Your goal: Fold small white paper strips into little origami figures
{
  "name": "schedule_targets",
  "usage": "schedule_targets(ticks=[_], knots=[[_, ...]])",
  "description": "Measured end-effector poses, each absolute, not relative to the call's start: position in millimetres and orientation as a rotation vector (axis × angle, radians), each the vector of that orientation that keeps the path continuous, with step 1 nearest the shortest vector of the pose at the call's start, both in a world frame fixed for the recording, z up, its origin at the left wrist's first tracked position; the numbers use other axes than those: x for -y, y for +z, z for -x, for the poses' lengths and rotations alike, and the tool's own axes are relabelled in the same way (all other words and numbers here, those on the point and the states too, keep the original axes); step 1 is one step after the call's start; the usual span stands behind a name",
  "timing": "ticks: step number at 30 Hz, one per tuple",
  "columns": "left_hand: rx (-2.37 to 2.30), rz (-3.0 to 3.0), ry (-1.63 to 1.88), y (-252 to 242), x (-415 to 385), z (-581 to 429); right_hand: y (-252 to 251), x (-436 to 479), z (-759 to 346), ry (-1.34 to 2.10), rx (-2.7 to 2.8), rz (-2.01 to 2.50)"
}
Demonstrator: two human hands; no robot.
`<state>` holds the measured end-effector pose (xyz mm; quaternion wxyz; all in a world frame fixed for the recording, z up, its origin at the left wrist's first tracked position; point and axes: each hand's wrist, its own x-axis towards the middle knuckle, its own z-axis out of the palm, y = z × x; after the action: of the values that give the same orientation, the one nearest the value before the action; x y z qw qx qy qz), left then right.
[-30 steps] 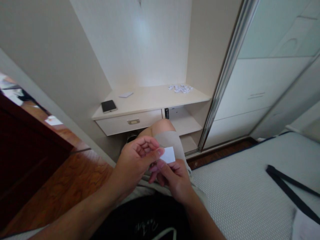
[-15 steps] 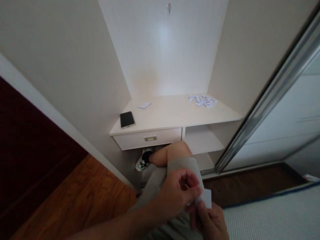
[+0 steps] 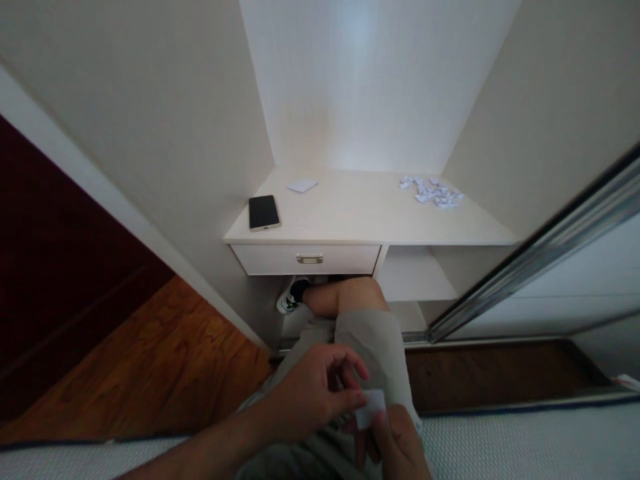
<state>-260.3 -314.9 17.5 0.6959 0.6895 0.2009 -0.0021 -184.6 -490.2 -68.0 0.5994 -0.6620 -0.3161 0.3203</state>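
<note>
Above my lap, my right hand (image 3: pixel 397 443) pinches a small white piece of paper (image 3: pixel 371 408) between thumb and fingers. My left hand (image 3: pixel 320 390) is at the paper's left edge, its thumb and fingertips closed on it and the other fingers curled. On the white shelf top (image 3: pixel 350 217), a pile of small crumpled white paper pieces (image 3: pixel 435 193) lies at the back right. A flat white slip of paper (image 3: pixel 303 186) rests at the back left. Nearer the left front corner lies a black-screened phone (image 3: pixel 264 213).
Under the shelf top are a drawer (image 3: pixel 270 259) with a metal handle and an open compartment (image 3: pixel 415 273). My bent leg (image 3: pixel 350 297) reaches toward the drawer. A sliding-door rail (image 3: pixel 540 247) slants along the right, and a light woven surface (image 3: pixel 530 440) lies below it.
The view has shifted, and the shelf sits higher in it. Both hands and the held paper appear further left and slightly lower. The paper remains between my hands.
</note>
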Motion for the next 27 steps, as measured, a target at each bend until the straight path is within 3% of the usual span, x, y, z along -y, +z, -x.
schedule_targets(ticks=[8, 14, 27], knots=[[-0.400, -1.479, 0.116, 34, 335, 275, -41, 495, 184, 0.728, 0.878, 1.467], [-0.349, -1.551, 0.116, 44, 321, 242, -33, 484, 163, 0.496, 0.758, 1.545], [-0.526, -1.442, 0.275, 11, 245, 246, -18, 402, 138, 0.439, 0.799, 1.632]])
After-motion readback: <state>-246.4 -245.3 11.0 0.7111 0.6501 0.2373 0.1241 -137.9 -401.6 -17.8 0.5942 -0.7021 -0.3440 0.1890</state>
